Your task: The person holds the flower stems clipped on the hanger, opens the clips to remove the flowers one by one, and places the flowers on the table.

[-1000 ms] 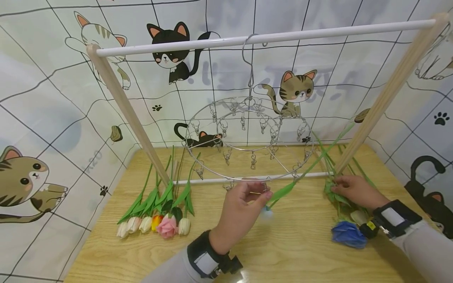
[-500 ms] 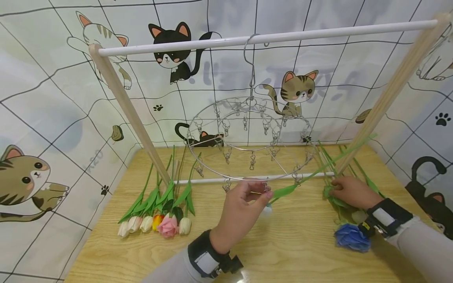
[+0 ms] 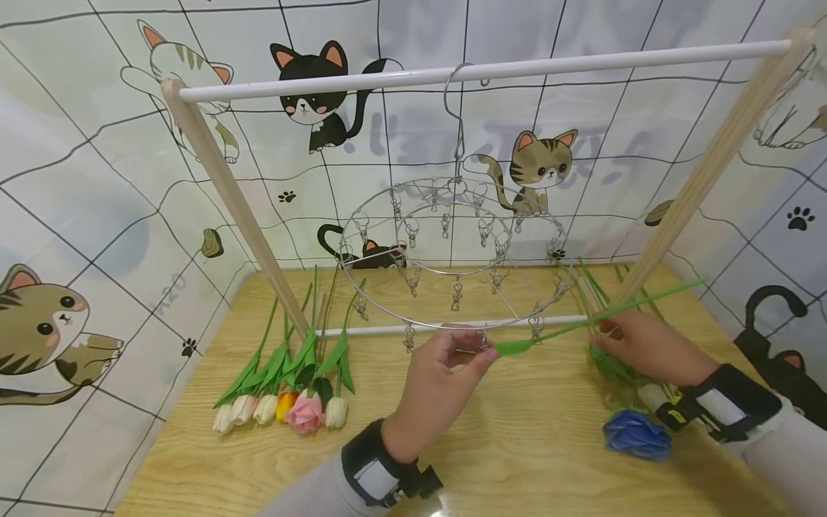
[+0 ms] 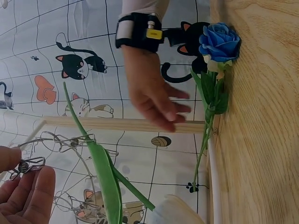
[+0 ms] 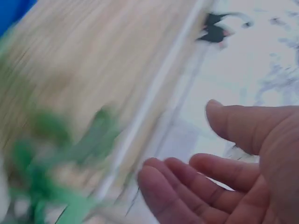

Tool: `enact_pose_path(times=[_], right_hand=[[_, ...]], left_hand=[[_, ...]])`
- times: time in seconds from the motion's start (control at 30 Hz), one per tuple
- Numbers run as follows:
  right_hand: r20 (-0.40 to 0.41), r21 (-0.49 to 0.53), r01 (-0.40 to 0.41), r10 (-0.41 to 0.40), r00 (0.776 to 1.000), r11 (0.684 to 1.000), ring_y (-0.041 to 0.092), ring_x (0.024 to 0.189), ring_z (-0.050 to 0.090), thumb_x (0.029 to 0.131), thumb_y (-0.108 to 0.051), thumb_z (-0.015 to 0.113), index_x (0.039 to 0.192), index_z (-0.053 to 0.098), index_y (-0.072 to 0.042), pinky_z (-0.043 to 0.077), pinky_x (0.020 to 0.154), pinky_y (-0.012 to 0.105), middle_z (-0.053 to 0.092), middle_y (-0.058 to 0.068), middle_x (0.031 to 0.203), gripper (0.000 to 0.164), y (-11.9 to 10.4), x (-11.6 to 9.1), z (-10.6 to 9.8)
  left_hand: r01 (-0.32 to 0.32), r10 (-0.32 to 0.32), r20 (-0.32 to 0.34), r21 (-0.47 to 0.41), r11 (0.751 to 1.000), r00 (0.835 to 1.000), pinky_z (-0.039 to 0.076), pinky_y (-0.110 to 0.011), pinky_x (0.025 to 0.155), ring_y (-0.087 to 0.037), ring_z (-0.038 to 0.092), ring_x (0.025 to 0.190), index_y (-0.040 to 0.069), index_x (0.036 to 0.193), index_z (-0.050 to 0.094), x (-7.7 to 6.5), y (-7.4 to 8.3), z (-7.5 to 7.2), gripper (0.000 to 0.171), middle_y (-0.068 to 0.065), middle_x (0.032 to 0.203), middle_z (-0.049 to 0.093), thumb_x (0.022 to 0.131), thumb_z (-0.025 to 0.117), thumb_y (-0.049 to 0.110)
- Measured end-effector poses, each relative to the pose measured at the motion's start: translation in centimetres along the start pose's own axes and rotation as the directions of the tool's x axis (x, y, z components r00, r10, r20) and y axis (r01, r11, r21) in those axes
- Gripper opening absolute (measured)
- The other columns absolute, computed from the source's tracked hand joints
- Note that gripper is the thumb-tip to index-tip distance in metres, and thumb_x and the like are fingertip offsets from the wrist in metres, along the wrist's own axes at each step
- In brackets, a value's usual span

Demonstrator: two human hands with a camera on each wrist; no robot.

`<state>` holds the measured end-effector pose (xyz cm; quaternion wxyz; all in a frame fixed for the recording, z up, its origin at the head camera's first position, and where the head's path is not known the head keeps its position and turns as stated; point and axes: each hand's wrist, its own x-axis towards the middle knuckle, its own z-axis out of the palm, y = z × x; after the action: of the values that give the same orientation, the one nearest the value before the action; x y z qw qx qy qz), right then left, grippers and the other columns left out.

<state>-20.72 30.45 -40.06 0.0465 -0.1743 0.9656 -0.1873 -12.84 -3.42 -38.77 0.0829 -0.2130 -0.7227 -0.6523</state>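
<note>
Between thumb and fingers, my left hand (image 3: 446,391) pinches a small metal clip (image 4: 31,164) at the front rim of the round wire hanger (image 3: 413,321). Beside it a tulip is in the air: its green leaf (image 4: 106,186) and pale bloom (image 4: 175,212) show in the left wrist view, and its stem (image 3: 620,307) slants right in the head view. Whether a clip holds this stem I cannot tell. My right hand (image 3: 655,350) is over the flowers on the right, its fingers relaxed and holding nothing in the right wrist view. A blue rose (image 3: 637,434) lies below it.
The hanger hooks over a white rod (image 3: 388,77) on wooden posts (image 3: 226,187). Several clips dangle from its rings. On the left of the table (image 3: 213,474) lie several tulips (image 3: 265,408) and a pink rose (image 3: 306,414). A lower white bar (image 3: 362,330) crosses behind.
The tulip's free stem end has swung right and down, and its bloom is now hidden in the head view. My left hand stays at the clip; the right hand has shifted slightly.
</note>
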Motion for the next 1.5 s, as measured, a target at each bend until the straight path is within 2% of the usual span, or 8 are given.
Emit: enact_pose_path(times=[0.27,0.47,0.57,0.9,1.1,1.33,1.4,1.5], right_hand=[[-0.076,0.279,0.183,-0.168,0.983,0.943,0.037,0.12,0.067,0.1,-0.023,0.071,0.145,0.056,0.001,0.063,0.088,0.035,0.059,0.023,0.146,0.053,-5.8,-1.5,0.4],[-0.136,0.491,0.227,-0.183,0.974,0.841,0.004,0.12,0.066,0.1,-0.018,0.071,0.144,0.058,-0.004,0.06,0.092,0.023,0.059,0.019,0.148,0.048,-8.2,-1.8,2.5],[-0.219,0.541,0.269,-0.175,0.96,0.797,-0.005,0.119,0.063,0.099,-0.013,0.071,0.138,0.064,-0.006,0.059,0.091,0.022,0.063,0.015,0.144,0.039,-9.0,-1.4,3.9],[-0.38,0.685,0.358,-0.107,0.919,0.634,0.004,0.109,0.072,0.096,0.003,0.069,0.122,0.07,0.002,0.061,0.088,0.022,0.074,-0.014,0.121,0.026,-10.3,-0.3,7.0],[-0.465,0.666,0.393,-0.059,0.884,0.634,0.003,0.095,0.074,0.096,0.007,0.067,0.115,0.071,0.007,0.061,0.082,0.021,0.077,-0.009,0.112,0.02,-10.4,-0.1,8.5],[-0.517,0.644,0.449,-0.08,0.852,0.62,0.003,0.092,0.074,0.092,0.013,0.068,0.11,0.073,0.007,0.062,0.079,0.021,0.076,-0.014,0.109,0.019,-10.6,-0.3,8.7],[-0.521,0.639,0.456,-0.086,0.849,0.619,0.003,0.094,0.073,0.092,0.012,0.069,0.109,0.074,0.005,0.061,0.079,0.021,0.076,-0.013,0.11,0.02,-10.8,-0.4,8.6],[-0.519,0.624,0.462,-0.107,0.848,0.631,0.001,0.095,0.072,0.092,0.012,0.069,0.109,0.074,0.002,0.061,0.079,0.02,0.076,-0.013,0.11,0.021,-11.1,-0.6,8.5]], left_hand=[[0.015,-0.015,-0.004,-0.02,1.0,1.0,0.063,-0.03,0.088,-0.022,0.072,0.104,0.0,0.116,0.067,-0.1,0.1,0.0,0.023,-0.011,0.114,0.071,0.096,0.074,0.009],[0.033,-0.033,0.002,-0.021,0.999,0.999,0.063,-0.028,0.087,-0.021,0.073,0.102,0.002,0.118,0.067,-0.1,0.1,0.0,0.025,-0.01,0.114,0.072,0.097,0.074,0.013],[0.028,-0.028,0.002,-0.015,0.999,1.0,0.063,-0.029,0.087,-0.021,0.073,0.102,0.002,0.118,0.066,-0.1,0.1,0.0,0.025,-0.01,0.114,0.072,0.097,0.074,0.012],[-0.009,0.009,-0.004,-0.005,1.0,1.0,0.062,-0.027,0.09,-0.022,0.073,0.103,0.002,0.116,0.066,-0.1,0.2,-0.1,0.023,-0.012,0.114,0.071,0.096,0.074,0.011],[-0.111,0.112,-0.022,0.07,0.991,0.993,0.062,-0.03,0.092,-0.02,0.073,0.101,0.002,0.117,0.068,0.0,-0.3,0.0,0.023,-0.013,0.115,0.074,0.098,0.073,0.013],[-0.24,0.269,-0.087,0.25,0.938,0.959,0.057,-0.033,0.097,-0.021,0.067,0.112,0.005,0.121,0.066,0.1,-0.4,0.1,0.031,-0.009,0.126,0.07,0.094,0.078,0.012],[-0.3,0.342,-0.115,0.28,0.912,0.933,0.055,-0.032,0.095,-0.022,0.064,0.11,0.004,0.115,0.063,0.1,-0.5,0.2,0.028,-0.009,0.119,0.067,0.092,0.079,0.01],[-0.419,0.476,-0.15,0.301,0.857,0.866,0.051,-0.031,0.083,-0.022,0.059,0.095,0.003,0.098,0.055,0.0,-0.9,0.3,0.025,-0.008,0.099,0.059,0.09,0.078,0.004]])
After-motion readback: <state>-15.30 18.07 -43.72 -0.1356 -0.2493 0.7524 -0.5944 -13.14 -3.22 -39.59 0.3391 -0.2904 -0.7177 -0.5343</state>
